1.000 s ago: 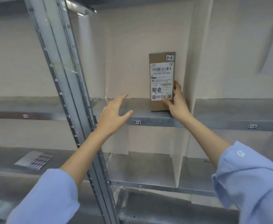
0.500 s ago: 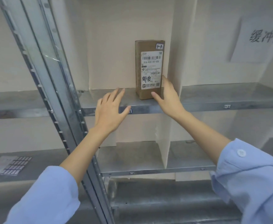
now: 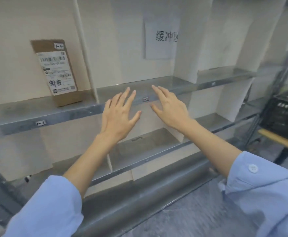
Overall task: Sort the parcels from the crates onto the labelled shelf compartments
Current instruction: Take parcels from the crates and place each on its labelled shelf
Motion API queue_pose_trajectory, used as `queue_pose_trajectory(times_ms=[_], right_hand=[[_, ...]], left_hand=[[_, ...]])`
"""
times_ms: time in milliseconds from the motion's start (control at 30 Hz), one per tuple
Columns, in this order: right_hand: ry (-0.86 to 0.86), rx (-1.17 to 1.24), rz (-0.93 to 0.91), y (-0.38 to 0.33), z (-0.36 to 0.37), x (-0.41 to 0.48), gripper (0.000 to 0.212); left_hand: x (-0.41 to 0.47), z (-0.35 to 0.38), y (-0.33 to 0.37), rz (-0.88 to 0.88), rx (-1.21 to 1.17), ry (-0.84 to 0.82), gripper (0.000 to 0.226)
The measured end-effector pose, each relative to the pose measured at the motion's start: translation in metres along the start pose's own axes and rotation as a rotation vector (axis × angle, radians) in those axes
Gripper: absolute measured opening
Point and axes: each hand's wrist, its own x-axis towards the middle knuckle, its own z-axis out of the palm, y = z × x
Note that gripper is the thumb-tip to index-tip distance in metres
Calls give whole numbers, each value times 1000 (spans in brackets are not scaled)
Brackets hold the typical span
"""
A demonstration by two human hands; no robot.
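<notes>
Head view: a brown cardboard parcel [image 3: 68, 98], a tall flat box with a matt surface, stands upright on the grey sheet-metal shelf [image 3: 71, 115], in the left compartment, just beside the thin white divider panel [image 3: 86, 57]. A white shipping label [image 3: 56, 72] with barcodes and black handwritten characters covers most of its front.

The left hand [image 3: 121, 115] and the right hand [image 3: 169, 108] hover side by side before the next compartment's front edge, fingers spread and relaxed, grasping nothing, well apart from the parcel. Light blue fabric sleeves [image 3: 51, 206] cover both forearms' lower parts.

The smooth, dull shelf edge carries small white tags [image 3: 41, 123]. A white paper sheet [image 3: 162, 40] with black characters hangs on the pale back wall. A second metal shelf [image 3: 139, 142] lies below. At the right, a black plastic crate [image 3: 283, 113] sits blurred. The floor [image 3: 191, 219] is grey and rough-textured.
</notes>
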Motion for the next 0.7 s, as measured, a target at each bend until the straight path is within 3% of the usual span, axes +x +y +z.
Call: queue_pose_trajectory(times_ms=[167,367,700], right_hand=[[-73,-133,214,142,-47,-51,67],[-150,-322,396,300,-113,-126,64],[-202,-445,734,492,-196,-223,68]], left_hand=[[45,48,128,75,-89,-67,78],[94,108,286,196,-198,-121,68],[160,181,503,443,-358,-200,69]])
